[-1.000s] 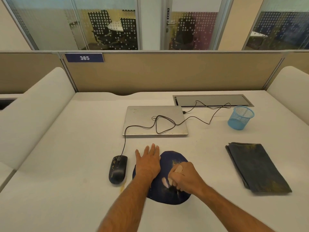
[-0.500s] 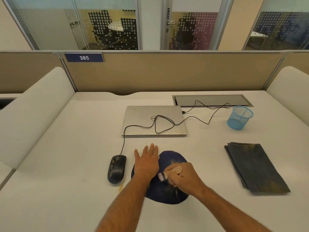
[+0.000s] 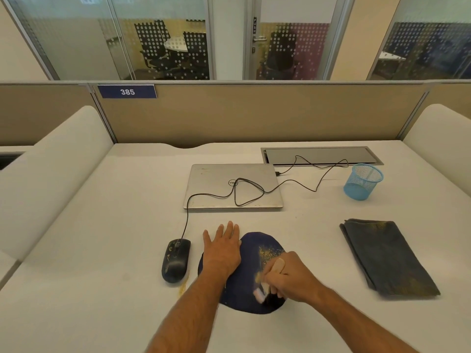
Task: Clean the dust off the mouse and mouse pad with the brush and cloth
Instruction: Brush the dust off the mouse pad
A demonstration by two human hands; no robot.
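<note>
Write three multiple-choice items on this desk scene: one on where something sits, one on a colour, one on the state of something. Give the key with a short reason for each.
1. Where does the mouse lie?
A. On the mouse pad
B. On the desk, left of the mouse pad
C. On top of the laptop

2. What colour is the mesh cup?
A. Red
B. Black
C. Light blue

3. What state is the laptop in?
A. Lid closed, cable lying across it
B. Open with the screen lit
C. Standing on its edge

Key:
1 B: the mouse rests on the bare desk beside the mouse pad, which the left hand presses flat while the right hand grips the brush.
2 C: its mesh wall is light blue.
3 A: the silver lid lies flat, a black cable looping over it.
</note>
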